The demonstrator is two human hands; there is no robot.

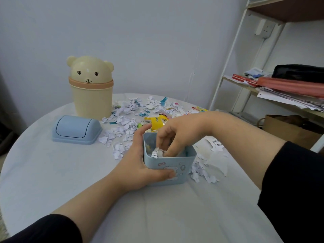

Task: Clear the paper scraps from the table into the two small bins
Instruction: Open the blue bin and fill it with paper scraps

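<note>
A small blue bin (182, 163) stands open in the middle of the round table, with scraps inside it. My left hand (140, 162) grips its near-left corner, thumb across the front wall. My right hand (177, 135) reaches down into the bin from above, its curled fingertips on a bunch of white scraps (157, 153) at the rim. A cream bear-shaped bin (91, 95) stands closed at the back left. Loose paper scraps (126, 123), white with some yellow and blue, lie spread behind and to the right of the blue bin.
The blue bin's lid (76, 129) lies on the table to the left, in front of the bear bin. A white shelf rack (273, 88) with books and papers stands at the right, with a brown paper bag (287, 132) under it. A white cloth (70, 181) covers the table.
</note>
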